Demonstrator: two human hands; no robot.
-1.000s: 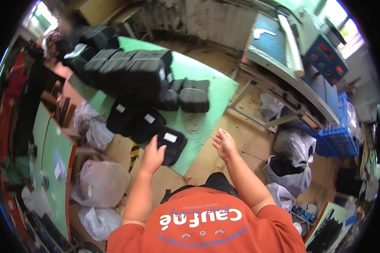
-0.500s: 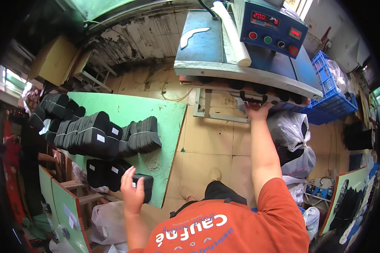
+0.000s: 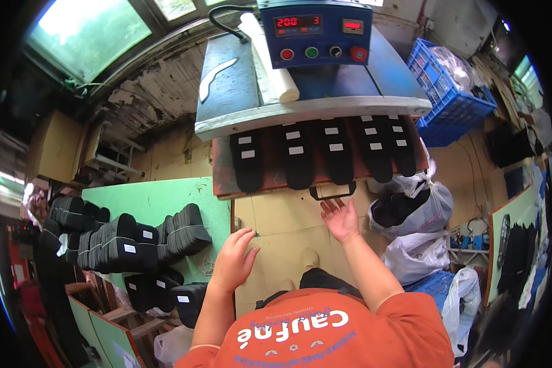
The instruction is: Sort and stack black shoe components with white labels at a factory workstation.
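A reddish drawer tray (image 3: 222,168) sticks out from under the heat press (image 3: 386,80). Rows of black insoles (image 3: 298,168) with small white labels lie across it. My right hand (image 3: 342,222) is just below the tray's black handle (image 3: 333,196), palm up with fingers spread; it holds nothing. My left hand (image 3: 232,262) hovers in front of me between the green table and the tray, fingers extended and empty. On the green table (image 3: 135,193) stand tied stacks of black insoles (image 3: 119,245), with more piles nearer me.
A blue control box (image 3: 316,37) with lit displays stands on the press, beside a white roll (image 3: 270,61). To the right are a blue crate (image 3: 451,86) and stuffed plastic bags (image 3: 420,214). A green board (image 3: 113,337) leans at lower left.
The tray has slid out toward me, exposing the labelled insoles. My right hand has let go of the handle and opened. My left hand has moved right, away from the table's stacks.
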